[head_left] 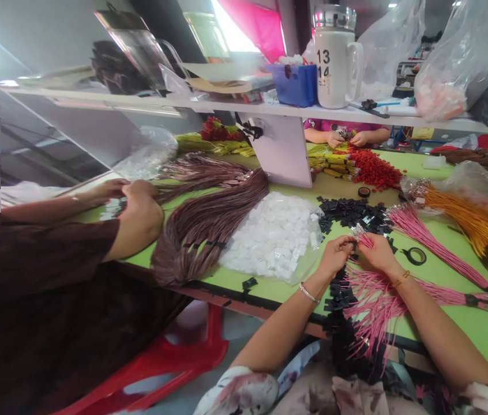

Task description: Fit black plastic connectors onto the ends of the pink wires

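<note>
My right hand (377, 252) is closed round a small bunch of pink wires (363, 236), their silvery terminal ends pointing up. Close beside those ends, my left hand (337, 255) pinches a small black connector housing (353, 245), partly hidden by the fingers. Below both hands, more pink wires (367, 300) spread over the table edge, mixed with black housings (338, 297) toward my lap. Just behind my hands lies a loose pile of black housings (345, 212). A tied bundle of pink wires (438, 245) stretches to the right.
A bag of white connectors (272, 236) and a brown wire bundle (209, 230) lie left of me. Black tape (417, 256) and orange wires (473, 216) are on the right. A co-worker's hands (135, 202) work at left; another person sits opposite. A shelf (235, 106) crosses above.
</note>
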Demonstrator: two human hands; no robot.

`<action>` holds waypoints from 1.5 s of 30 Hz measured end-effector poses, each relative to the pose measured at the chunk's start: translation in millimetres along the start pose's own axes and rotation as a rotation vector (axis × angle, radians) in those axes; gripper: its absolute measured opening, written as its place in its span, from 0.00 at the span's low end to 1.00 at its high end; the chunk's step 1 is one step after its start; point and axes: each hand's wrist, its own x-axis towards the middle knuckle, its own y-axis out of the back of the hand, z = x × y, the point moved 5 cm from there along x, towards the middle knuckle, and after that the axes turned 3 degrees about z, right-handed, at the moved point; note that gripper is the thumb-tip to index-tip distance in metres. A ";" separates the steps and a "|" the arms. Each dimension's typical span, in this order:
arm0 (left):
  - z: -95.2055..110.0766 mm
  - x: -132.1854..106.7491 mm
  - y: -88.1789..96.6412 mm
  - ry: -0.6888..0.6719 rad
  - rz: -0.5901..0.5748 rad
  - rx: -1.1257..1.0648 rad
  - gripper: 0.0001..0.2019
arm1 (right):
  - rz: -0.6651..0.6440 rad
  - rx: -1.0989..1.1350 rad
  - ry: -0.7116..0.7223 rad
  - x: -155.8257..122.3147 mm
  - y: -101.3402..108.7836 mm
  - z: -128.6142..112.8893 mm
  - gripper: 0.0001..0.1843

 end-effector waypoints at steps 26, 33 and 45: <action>10.6 37.9 43.2 -0.377 0.123 0.978 0.08 | -0.263 0.600 -0.270 -3.0 -7.7 14.9 0.18; 2.5 24.6 31.4 0.033 -0.073 0.190 0.06 | -0.144 0.519 -0.192 -0.2 -3.7 11.5 0.16; 0.2 8.6 13.2 0.274 -0.193 -0.313 0.13 | -0.107 0.394 -0.151 2.1 -5.8 14.7 0.15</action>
